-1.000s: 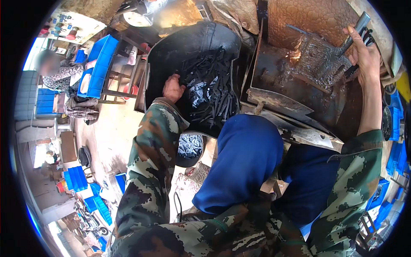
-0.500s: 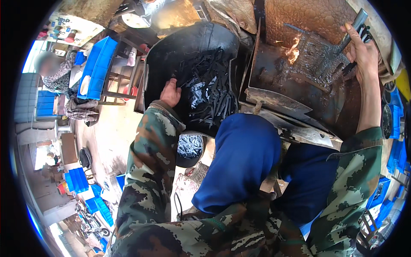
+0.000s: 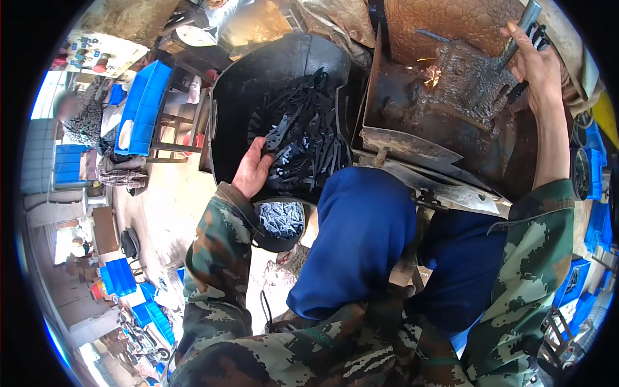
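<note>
My left hand (image 3: pixel 253 169) is over the near left side of a large black bin (image 3: pixel 222 109). Its thumb and fingers close on a flat grey metal piece (image 3: pixel 278 134), which juts toward the heap of dark metal strips (image 3: pixel 316 122) in the bin. On the right, my right hand (image 3: pixel 540 69) is closed round a grey, round metal handle (image 3: pixel 521 32), thumb along its top. Dark narrow pieces (image 3: pixel 518 92) show beside its fingers. Below the handle lies a wet, grime-covered metal block (image 3: pixel 467 84) in a rusty metal tray (image 3: pixel 412 138). Small orange sparks (image 3: pixel 432 77) glow at the block's left edge.
A small black bucket (image 3: pixel 261 245) of shiny metal pieces stands below the large bin, near my left sleeve. My blue-clad knees (image 3: pixel 364 226) are close to the tray's front edge. Blue crates (image 3: pixel 145 106) and a seated person (image 3: pixel 90 116) are farther left.
My left hand has drawn back out of the heap toward me, with a flat metal piece at its fingertips. My right hand stays on the handle. The flare at the block has shrunk to small sparks.
</note>
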Available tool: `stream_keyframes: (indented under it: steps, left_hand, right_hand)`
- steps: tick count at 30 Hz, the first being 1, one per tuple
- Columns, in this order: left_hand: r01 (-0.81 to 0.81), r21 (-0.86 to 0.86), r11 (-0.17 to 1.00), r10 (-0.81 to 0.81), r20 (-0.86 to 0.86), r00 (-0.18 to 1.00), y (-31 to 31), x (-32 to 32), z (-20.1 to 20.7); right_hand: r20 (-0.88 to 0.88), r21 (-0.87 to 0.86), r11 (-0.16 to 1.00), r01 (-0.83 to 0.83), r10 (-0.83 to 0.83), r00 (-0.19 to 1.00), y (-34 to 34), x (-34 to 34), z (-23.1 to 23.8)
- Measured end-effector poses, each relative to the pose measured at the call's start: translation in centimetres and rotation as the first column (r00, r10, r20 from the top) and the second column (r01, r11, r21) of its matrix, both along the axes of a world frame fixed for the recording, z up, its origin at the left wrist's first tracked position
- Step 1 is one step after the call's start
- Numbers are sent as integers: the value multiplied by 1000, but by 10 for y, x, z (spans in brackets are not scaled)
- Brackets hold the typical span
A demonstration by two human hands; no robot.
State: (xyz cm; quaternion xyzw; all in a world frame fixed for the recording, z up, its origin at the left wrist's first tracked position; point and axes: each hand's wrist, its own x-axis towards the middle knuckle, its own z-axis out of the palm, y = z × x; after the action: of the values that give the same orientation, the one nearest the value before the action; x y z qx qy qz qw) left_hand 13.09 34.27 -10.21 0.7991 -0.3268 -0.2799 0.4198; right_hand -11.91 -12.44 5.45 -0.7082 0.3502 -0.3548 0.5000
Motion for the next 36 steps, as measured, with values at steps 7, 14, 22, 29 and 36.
stream_keyframes:
  steps: [7,14,22,29,36]
  left_hand:
    - [263,148,953,-293,243,925,-14,2,-14]
    - [249,56,967,-255,261,931,-21,-6,15]
    - [-12,-104,995,-50,-571,819,2,-3,41]
    - [-185,-237,954,5,-603,798,16,10,62]
    - [-377,-410,830,49,-620,783,18,21,59]
  right_hand:
    - [46,14,1000,-19,19,999,-2,4,-6]
    - [1,1,1000,0,0,1000,2,2,-2]
    - [14,31,1000,-1,1,1000,-2,1,-2]
    - [27,35,999,-4,3,1000,1,3,-4]
    - [62,44,999,19,-22,998,5,4,-2]
